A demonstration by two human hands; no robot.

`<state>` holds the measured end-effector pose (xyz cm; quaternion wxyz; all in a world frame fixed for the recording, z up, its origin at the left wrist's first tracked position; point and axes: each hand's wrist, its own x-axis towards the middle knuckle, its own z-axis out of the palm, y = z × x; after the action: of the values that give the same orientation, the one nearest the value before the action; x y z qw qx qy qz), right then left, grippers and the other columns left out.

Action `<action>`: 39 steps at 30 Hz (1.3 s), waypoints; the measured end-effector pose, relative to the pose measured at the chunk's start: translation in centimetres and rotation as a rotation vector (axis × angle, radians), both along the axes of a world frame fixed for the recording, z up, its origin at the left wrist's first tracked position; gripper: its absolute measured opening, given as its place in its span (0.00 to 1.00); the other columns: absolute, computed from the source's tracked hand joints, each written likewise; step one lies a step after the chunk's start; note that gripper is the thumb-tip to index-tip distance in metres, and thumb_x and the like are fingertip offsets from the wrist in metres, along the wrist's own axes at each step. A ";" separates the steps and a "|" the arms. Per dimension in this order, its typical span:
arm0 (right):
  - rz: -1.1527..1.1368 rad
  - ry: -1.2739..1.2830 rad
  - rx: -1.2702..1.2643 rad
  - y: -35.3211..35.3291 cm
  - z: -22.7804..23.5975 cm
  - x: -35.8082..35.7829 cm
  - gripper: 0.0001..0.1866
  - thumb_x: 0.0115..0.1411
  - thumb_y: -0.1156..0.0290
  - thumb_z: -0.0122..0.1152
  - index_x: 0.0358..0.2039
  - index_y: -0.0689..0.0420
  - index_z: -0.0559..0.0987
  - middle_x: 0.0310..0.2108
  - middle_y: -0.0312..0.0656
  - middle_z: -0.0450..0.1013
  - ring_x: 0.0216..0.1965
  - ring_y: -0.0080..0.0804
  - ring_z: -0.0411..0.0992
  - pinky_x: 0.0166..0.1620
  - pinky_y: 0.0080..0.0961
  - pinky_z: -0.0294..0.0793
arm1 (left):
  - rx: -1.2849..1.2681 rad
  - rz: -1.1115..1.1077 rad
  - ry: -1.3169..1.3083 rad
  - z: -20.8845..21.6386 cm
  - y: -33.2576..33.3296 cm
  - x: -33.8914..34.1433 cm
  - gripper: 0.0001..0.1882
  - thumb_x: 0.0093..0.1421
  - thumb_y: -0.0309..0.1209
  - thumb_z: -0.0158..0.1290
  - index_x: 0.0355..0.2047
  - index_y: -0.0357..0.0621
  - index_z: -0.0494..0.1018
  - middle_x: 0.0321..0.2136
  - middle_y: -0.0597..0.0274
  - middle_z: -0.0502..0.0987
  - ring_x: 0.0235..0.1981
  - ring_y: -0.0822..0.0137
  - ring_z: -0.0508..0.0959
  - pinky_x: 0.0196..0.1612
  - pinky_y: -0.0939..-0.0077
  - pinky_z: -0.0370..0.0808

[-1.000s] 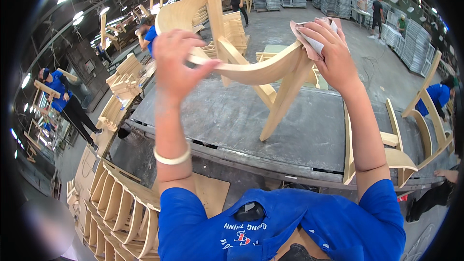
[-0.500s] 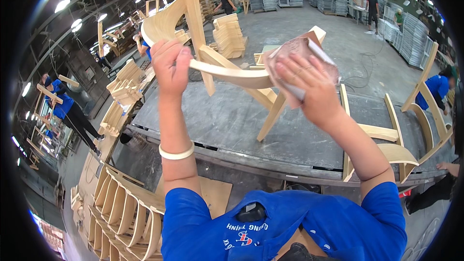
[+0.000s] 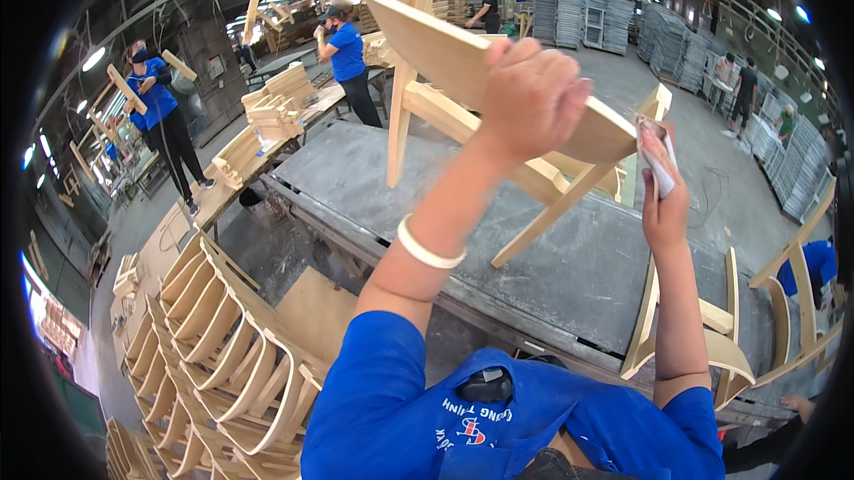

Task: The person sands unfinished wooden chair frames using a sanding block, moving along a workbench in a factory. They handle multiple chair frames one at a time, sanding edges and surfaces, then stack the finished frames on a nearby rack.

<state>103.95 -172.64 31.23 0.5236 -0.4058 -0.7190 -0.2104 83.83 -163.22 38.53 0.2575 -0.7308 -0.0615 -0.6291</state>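
Observation:
A pale wooden chair frame (image 3: 547,220) stands tilted on the grey workbench (image 3: 356,182), its curved backrest (image 3: 445,53) raised toward me. My left hand (image 3: 534,102), closed, grips the backrest's upper edge near the middle. At the backrest's right end, my right hand (image 3: 663,191) holds a folded sheet of sandpaper (image 3: 660,167), brownish on one face and pale on the other. The sandpaper presses against the wood there, and the fingers partly cover it.
Curved wooden parts (image 3: 222,338) are stacked at lower left beside a flat board (image 3: 316,311). Another chair frame (image 3: 712,338) occupies the bench's right end. Wood stacks (image 3: 276,106) line a side table. A co-worker (image 3: 160,115) carries wooden pieces; another (image 3: 347,57) stands beyond the bench.
My left hand has shifted right along the backrest. My right hand has moved from lying flat on the sandpaper to holding it around the right end. The chair has turned, and the view has swung left.

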 end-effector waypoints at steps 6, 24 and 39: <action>-0.132 -0.112 0.092 -0.3 1.7 -1.2 0.21 0.56 0.85 0.47 0.51 0.62 0.72 0.54 0.49 0.67 0.58 0.46 0.63 0.61 0.35 0.58 | 0.031 -0.142 -0.023 -0.9 -1.2 4.7 0.07 0.50 0.35 0.50 0.24 0.46 0.69 0.20 0.65 0.71 0.28 0.61 0.70 0.38 0.65 0.60; -0.263 -0.360 0.283 2.9 6.7 -2.4 0.20 0.62 0.68 0.49 0.55 0.56 0.70 0.49 0.47 0.72 0.48 0.45 0.71 0.62 0.44 0.57 | 0.206 0.158 -0.063 7.9 3.1 -2.1 0.18 0.56 0.34 0.49 0.12 0.40 0.69 0.14 0.52 0.71 0.21 0.52 0.73 0.28 0.60 0.69; 0.967 1.402 -0.046 -2.7 -6.8 20.7 0.27 0.67 0.56 0.38 0.60 0.60 0.59 0.59 0.51 0.59 0.60 0.48 0.57 0.59 0.48 0.61 | 0.226 0.094 -0.090 7.2 3.0 0.9 0.17 0.54 0.34 0.48 0.10 0.43 0.71 0.13 0.56 0.72 0.19 0.56 0.73 0.31 0.58 0.67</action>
<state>124.68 -175.34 24.38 0.8716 -0.1010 -0.3268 0.3510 84.77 -160.24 45.70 0.3644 -0.6644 -0.0362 -0.6515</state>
